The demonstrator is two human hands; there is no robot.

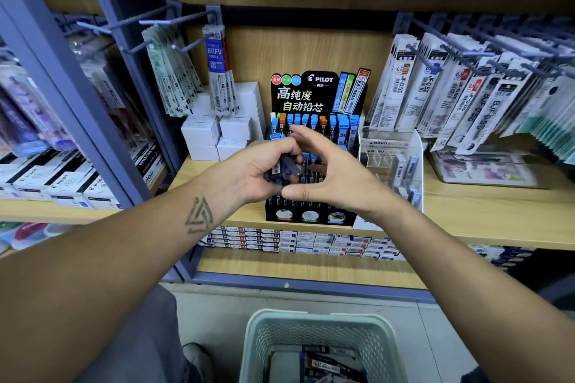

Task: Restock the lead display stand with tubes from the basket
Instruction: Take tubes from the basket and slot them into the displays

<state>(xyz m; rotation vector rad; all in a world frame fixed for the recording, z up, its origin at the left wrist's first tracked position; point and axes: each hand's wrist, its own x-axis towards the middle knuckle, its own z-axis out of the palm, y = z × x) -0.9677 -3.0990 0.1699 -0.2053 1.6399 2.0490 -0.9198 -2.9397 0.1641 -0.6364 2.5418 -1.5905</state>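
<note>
L hand (264, 169) fingers curl round a bunch of dark blue-capped lead tubes (284, 169) as supply; R hand (329, 177) fingers spread, reaching to pick one for the black tiered card display stand (311, 93).

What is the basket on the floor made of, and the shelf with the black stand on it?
The basket looks like pale green plastic: its walls are a moulded grid of small holes under a smooth rim. The shelf looks like light wood or wood-look board, with faint grain and a matte finish; which one is unclear.
</note>
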